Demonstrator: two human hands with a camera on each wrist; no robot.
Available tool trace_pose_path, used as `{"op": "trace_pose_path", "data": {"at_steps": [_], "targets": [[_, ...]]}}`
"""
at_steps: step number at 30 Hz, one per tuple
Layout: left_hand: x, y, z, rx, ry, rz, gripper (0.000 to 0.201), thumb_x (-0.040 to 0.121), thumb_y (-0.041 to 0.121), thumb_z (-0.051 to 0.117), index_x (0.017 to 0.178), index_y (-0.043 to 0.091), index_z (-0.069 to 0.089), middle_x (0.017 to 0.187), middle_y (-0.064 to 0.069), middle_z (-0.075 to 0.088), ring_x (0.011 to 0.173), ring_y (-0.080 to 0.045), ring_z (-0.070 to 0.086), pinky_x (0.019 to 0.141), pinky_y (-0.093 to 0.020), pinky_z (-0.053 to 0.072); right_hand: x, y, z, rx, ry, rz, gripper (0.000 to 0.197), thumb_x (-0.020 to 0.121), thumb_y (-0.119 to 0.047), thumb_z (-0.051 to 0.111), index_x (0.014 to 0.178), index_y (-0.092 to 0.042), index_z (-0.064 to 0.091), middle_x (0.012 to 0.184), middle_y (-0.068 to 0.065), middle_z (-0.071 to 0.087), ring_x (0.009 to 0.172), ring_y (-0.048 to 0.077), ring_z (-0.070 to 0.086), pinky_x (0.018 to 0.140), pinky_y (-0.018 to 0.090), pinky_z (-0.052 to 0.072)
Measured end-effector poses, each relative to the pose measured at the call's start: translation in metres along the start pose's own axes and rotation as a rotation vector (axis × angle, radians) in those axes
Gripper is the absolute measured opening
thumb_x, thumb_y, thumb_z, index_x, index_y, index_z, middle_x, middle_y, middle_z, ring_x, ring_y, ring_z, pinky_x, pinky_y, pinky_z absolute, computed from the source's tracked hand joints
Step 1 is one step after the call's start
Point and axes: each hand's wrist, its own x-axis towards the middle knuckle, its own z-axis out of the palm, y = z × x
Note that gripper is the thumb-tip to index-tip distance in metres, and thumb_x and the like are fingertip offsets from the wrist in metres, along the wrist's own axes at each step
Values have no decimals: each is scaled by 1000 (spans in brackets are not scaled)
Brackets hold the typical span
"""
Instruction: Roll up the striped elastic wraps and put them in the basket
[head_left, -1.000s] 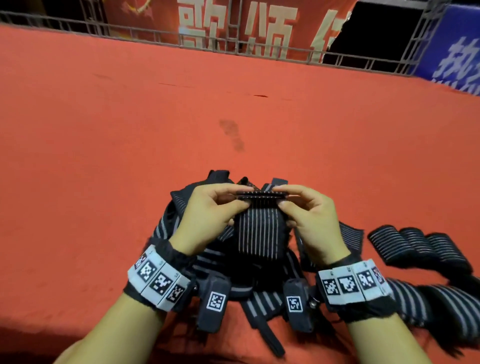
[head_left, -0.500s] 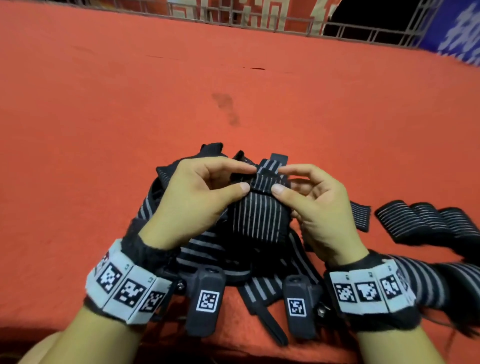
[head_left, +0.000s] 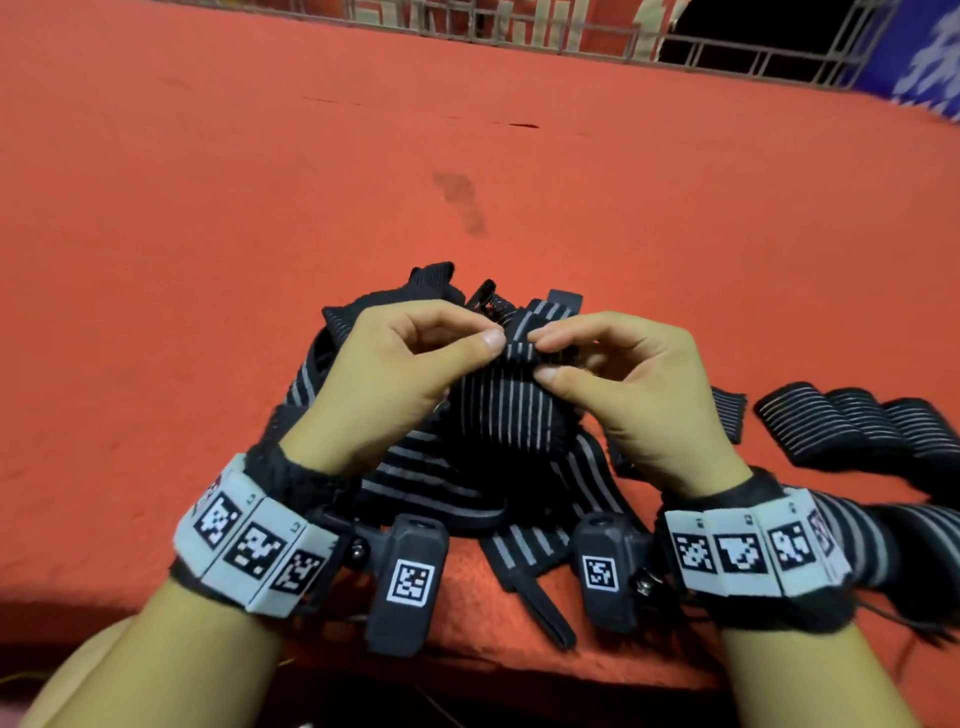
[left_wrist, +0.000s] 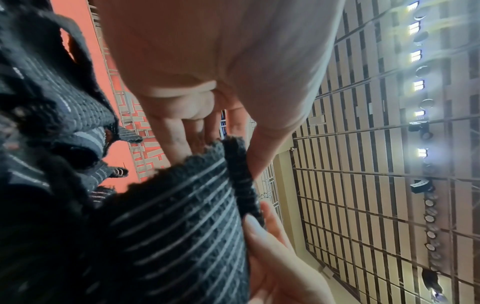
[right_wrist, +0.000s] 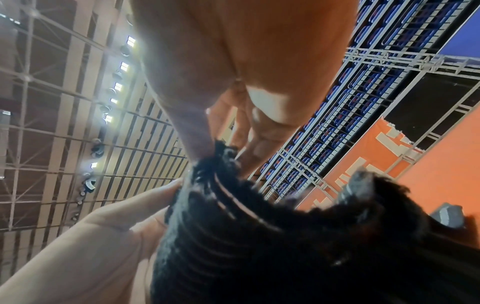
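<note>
Striped elastic wrap (head_left: 506, 410), its top edge pinched between the thumb and fingertips of both left hand (head_left: 387, 387) and right hand (head_left: 631, 395), above the loose pile (head_left: 415, 483); slack pinching could let the springy first fold unroll.

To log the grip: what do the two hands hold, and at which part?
Both the left hand and right hand pinch one striped wrap at its top end.
</note>
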Motion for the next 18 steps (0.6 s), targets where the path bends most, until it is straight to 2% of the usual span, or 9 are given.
{"op": "trace_pose_path", "data": {"at_steps": [2, 5, 7, 9, 11, 12, 14, 16, 18], "targets": [[-1, -1, -2, 15, -11, 26, 8, 84, 5, 75, 92, 7, 75, 81, -1, 76, 68, -6, 66, 63, -17, 50, -1, -1, -2, 29, -59, 37, 22, 75, 4, 79, 87, -13, 73, 100, 0, 76, 95, 12, 72, 87, 27, 55], [-2, -3, -5, 37, -30, 62, 16, 81, 0, 77, 94, 9, 75, 92, -7, 77, 86, -24, 73, 79, -35, 60, -2, 1, -4, 6, -99, 109, 27, 80, -17, 80, 106, -17, 71, 109, 3, 74, 103, 19, 71, 91, 39, 56], [-3, -4, -4, 82, -25, 94, 20, 80, -3, 78, 95, 10, 75, 93, -6, 77, 90, -26, 74, 82, -39, 60, -2, 3, -1, 23, -48, 153, 23, 84, -12, 79, 105, -16, 72, 103, 5, 76, 93, 18, 73, 82, 36, 57], [-2, -6, -2, 115, -8, 108, 25, 78, -5, 79, 93, 13, 75, 95, -4, 77, 92, -21, 74, 84, -37, 59, -2, 5, 2, 49, -4, 161, 18, 83, -4, 78, 98, -14, 74, 95, 8, 78, 83, 20, 75, 75, 36, 58], [-2, -9, -1, 86, 12, 78, 29, 77, -6, 79, 95, 17, 73, 97, -4, 77, 93, -18, 74, 85, -36, 60, -2, 8, 3, 36, 35, 131, 19, 80, -3, 80, 93, -17, 76, 94, 10, 77, 87, 27, 75, 81, 46, 60], [-2, -9, -1, 70, 18, 52, 29, 78, -3, 80, 98, 17, 72, 97, -5, 77, 92, -19, 75, 84, -37, 60, -1, 9, 3, 37, 47, 116, 19, 78, -5, 81, 91, -19, 77, 95, 11, 77, 90, 30, 74, 86, 51, 59], [-2, -8, -2, 74, 0, -7, 23, 81, 14, 80, 103, 20, 73, 93, -9, 76, 84, -24, 74, 78, -40, 62, -1, 7, 3, 49, 62, 95, 20, 76, -7, 81, 89, -21, 78, 96, 10, 77, 93, 31, 74, 89, 53, 58], [-4, -3, -1, 67, -34, -75, 26, 84, 35, 71, 103, 18, 73, 84, -8, 72, 71, -22, 68, 66, -34, 60, 0, 4, 3, 60, 64, 81, 25, 77, 1, 80, 88, -21, 78, 94, 8, 77, 91, 26, 74, 86, 47, 59], [-3, -2, 1, 32, -46, -116, 39, 85, 47, 62, 99, 12, 74, 79, -5, 68, 65, -15, 62, 61, -27, 57, -1, 2, 2, 53, 41, 64, 31, 78, 10, 77, 88, -20, 77, 91, 3, 78, 87, 18, 73, 84, 40, 59]]}}
